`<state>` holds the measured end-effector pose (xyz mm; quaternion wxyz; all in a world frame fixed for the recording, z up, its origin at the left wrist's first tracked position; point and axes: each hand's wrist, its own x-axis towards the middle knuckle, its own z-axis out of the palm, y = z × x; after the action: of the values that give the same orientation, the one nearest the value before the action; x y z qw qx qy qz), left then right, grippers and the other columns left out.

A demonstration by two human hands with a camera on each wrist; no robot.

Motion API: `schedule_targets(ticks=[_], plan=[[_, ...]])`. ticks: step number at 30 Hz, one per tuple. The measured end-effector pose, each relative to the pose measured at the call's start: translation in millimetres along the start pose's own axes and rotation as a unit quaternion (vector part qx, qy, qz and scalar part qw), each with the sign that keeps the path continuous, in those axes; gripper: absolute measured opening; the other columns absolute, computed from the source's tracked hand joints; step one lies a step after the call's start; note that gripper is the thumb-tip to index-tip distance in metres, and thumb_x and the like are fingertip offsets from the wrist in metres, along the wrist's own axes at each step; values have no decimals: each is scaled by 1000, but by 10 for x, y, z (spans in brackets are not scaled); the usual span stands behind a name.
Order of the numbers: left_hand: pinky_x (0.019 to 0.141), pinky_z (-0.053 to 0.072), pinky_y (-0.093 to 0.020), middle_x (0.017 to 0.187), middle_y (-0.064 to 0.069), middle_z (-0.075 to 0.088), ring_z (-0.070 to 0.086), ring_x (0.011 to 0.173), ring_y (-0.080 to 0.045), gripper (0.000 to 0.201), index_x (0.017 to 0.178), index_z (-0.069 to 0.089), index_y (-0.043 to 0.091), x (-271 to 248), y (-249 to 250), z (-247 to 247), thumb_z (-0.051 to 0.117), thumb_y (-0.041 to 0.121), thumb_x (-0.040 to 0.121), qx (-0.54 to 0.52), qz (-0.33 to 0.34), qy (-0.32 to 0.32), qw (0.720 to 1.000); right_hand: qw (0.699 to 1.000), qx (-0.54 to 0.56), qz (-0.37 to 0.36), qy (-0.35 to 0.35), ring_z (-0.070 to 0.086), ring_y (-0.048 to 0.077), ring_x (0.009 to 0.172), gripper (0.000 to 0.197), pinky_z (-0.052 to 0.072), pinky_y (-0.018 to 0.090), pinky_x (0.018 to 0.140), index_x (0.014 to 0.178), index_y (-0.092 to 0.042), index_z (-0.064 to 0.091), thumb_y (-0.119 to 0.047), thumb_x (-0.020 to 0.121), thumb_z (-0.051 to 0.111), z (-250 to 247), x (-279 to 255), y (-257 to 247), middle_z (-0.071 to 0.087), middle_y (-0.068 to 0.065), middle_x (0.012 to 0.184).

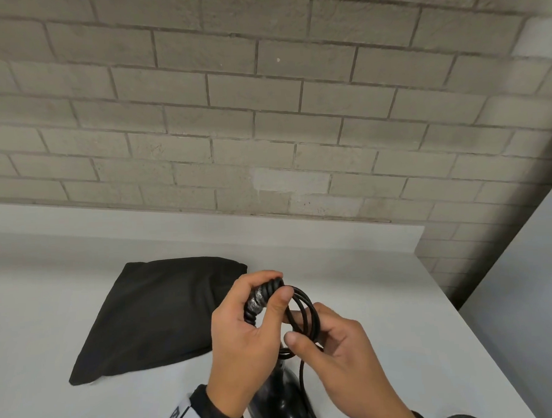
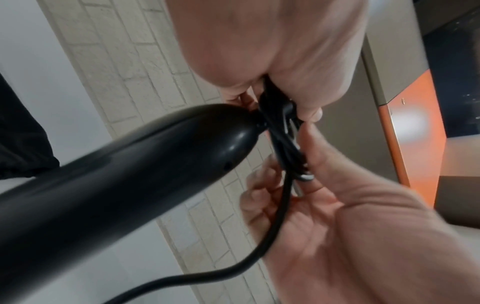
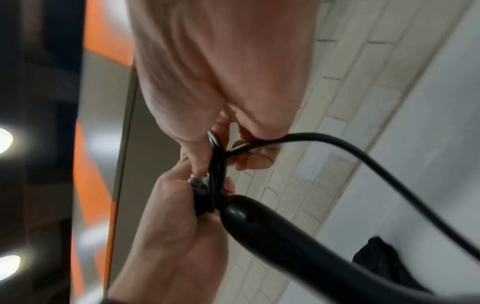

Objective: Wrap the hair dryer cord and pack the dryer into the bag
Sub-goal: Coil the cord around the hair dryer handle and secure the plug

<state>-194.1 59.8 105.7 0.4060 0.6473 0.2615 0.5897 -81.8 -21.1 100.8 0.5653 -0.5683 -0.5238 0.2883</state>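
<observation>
The black hair dryer (image 1: 281,396) hangs handle-up below my hands, its body partly hidden by them. My left hand (image 1: 273,288) grips the ribbed sleeve (image 1: 256,303) where the cord leaves the handle (image 2: 130,174). My right hand (image 1: 307,326) pinches coiled loops of the black cord (image 1: 309,311) just right of it, thumb on top. The loose cord (image 3: 389,174) trails away down to the lower right. The black cloth bag (image 1: 159,316) lies flat on the white table (image 1: 381,299), to the left of my hands; its opening is not visible.
A grey brick wall (image 1: 265,115) stands behind the table. The table's right edge (image 1: 479,336) runs diagonally close to my right hand. A dark sleeve with a wrist strap (image 1: 188,415) shows at the bottom. An orange and grey panel (image 2: 410,133) is off to the side.
</observation>
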Motion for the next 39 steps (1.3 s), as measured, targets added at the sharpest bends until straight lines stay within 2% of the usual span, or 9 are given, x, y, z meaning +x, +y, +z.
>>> schedule_targets(ticks=[5,8,11,14,17,20,25,32,39], plan=[[77,49,-9,92,19,72,68,91,-3,16,99,71,29,24,56,23,69,35,85,-1,-30,-17,999,996,-45,6,76,61,12,89,34,48,26,80,100,-41,70,-25,74,83,-78,23,30,71,-8,92],[73,47,-7,86,16,72,68,86,-3,15,92,71,26,24,81,75,67,35,82,-14,-44,5,999,961,-160,-94,207,54,5,95,48,40,9,81,104,-43,60,-27,67,86,9,8,50,60,-22,107],[71,47,-7,83,13,72,68,83,-4,16,90,71,25,14,96,133,66,37,81,-19,-53,22,998,886,-289,-273,239,56,9,88,31,47,17,78,106,-26,58,-23,80,74,120,9,168,60,-19,103],[70,46,-5,83,15,71,67,83,-1,17,90,71,23,12,103,152,67,35,80,-24,-48,38,998,865,-341,-296,219,59,15,84,23,50,24,71,114,-15,60,-17,91,62,187,9,261,68,-5,96],[70,47,-6,84,17,71,67,81,-1,13,90,70,24,-10,89,148,68,33,80,-17,-29,44,998,873,-357,-271,195,55,13,82,24,47,19,67,113,-9,67,-18,93,56,218,14,218,69,-5,92],[76,47,-7,92,21,71,67,88,-1,14,97,69,30,-12,42,126,73,38,87,-9,-2,39,999,925,-301,-172,154,53,3,86,20,42,9,73,105,-27,68,-28,94,52,181,9,46,67,-16,88],[77,47,-9,96,10,70,67,88,-6,23,104,69,32,38,-24,65,66,40,83,-6,44,9,999,996,-31,85,1,61,5,77,12,50,24,81,89,-22,68,-20,96,59,-92,50,-317,69,-7,77],[81,51,-19,97,5,71,69,92,-20,26,104,70,23,139,-115,-6,75,32,79,-33,78,-91,992,941,237,210,-122,67,26,83,20,54,37,88,94,-2,66,-20,89,59,-451,168,-412,58,5,74],[78,50,-10,96,16,72,70,89,-6,22,107,68,25,133,-114,21,65,30,85,-9,72,-88,993,897,345,268,-65,42,10,44,28,52,29,66,93,3,72,-21,91,58,-426,199,-433,42,0,57]])
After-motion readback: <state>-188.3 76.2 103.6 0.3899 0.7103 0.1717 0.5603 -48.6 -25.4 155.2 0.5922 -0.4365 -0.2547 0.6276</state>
